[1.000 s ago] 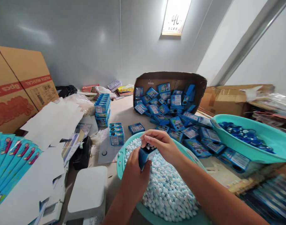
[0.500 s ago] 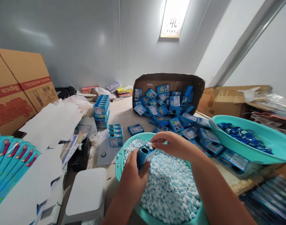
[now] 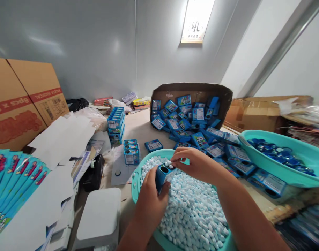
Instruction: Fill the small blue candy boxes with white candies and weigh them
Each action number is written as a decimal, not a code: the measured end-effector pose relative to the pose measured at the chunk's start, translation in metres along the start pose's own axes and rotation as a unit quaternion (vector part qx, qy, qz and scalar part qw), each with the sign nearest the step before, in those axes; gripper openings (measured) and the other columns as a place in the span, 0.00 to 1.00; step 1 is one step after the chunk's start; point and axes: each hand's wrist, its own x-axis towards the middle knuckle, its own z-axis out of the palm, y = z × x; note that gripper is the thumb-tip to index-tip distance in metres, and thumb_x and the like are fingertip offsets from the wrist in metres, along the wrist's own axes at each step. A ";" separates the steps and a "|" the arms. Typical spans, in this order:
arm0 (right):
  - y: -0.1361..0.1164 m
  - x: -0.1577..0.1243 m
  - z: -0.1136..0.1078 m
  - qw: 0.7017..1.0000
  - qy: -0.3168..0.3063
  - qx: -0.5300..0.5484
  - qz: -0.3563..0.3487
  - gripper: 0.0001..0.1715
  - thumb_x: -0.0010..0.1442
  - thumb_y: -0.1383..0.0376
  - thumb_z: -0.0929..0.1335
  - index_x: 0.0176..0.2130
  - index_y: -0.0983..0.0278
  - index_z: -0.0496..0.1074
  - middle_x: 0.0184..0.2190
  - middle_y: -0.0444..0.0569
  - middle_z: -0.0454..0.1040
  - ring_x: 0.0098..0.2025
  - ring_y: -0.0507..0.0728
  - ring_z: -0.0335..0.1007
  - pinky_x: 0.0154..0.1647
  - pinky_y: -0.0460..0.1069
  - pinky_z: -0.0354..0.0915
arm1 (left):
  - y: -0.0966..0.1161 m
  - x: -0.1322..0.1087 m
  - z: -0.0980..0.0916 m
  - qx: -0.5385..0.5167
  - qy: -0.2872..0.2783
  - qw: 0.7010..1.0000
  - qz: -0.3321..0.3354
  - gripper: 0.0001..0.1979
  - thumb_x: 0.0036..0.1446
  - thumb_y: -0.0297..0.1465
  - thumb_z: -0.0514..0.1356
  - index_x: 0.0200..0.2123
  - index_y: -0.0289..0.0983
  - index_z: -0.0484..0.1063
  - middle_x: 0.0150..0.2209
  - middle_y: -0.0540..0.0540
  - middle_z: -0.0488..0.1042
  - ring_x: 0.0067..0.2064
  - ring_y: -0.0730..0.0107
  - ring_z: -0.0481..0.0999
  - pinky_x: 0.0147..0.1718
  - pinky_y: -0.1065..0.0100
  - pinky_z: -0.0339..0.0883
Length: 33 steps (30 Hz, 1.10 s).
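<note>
My left hand [image 3: 152, 195] is wrapped round a small blue box [image 3: 161, 178], which has a round dark hole in its top face. The box is tilted a little above a turquoise basin [image 3: 134, 188] full of small white candies [image 3: 193, 212]. Fingertips of my right hand [image 3: 187, 161] are pinched together at the far top edge of the box, with a few white candies [image 3: 168, 163] at them. Whether those candies are gripped or rest on the box, I cannot fully tell.
A tipped carton [image 3: 191, 89] spills blue boxes [image 3: 200, 139] behind the basin. Right stands a turquoise bowl [image 3: 301, 143] of blue round lids [image 3: 280, 155]. Left are stacked boxes [image 3: 116, 125], three boxes [image 3: 131, 153], a white scale [image 3: 99, 212], a black tape dispenser [image 3: 94, 172] and white card sheets [image 3: 54, 202].
The whole view has shifted slightly, so everything sits a little further right. My hands keep nearly the same pose on the box, with the right fingertips still at its top edge.
</note>
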 end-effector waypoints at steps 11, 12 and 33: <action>-0.009 0.004 0.005 0.997 -0.019 0.069 -0.021 0.13 0.65 0.58 0.70 0.35 0.62 0.82 0.33 0.51 0.80 0.34 0.55 0.74 0.36 0.48 0.68 | -0.002 -0.002 0.001 -0.012 0.008 1.000 0.010 0.23 0.63 0.33 0.59 0.61 0.36 0.68 0.59 0.35 0.75 0.61 0.51 0.74 0.61 0.53 0.66; -0.010 0.004 0.005 0.997 -0.018 0.076 -0.023 0.13 0.65 0.58 0.70 0.36 0.62 0.82 0.33 0.51 0.80 0.35 0.55 0.75 0.36 0.48 0.68 | -0.002 -0.001 0.001 -0.010 0.005 1.000 0.009 0.23 0.63 0.34 0.59 0.61 0.36 0.68 0.59 0.35 0.75 0.62 0.51 0.74 0.61 0.53 0.66; -0.014 0.004 0.021 0.980 0.025 0.198 0.017 0.19 0.62 0.52 0.71 0.38 0.64 0.81 0.33 0.51 0.83 0.37 0.57 0.79 0.38 0.49 0.73 | 0.005 -0.001 -0.001 -0.020 -0.006 1.000 -0.005 0.22 0.62 0.31 0.58 0.59 0.38 0.70 0.60 0.38 0.75 0.61 0.53 0.73 0.59 0.55 0.67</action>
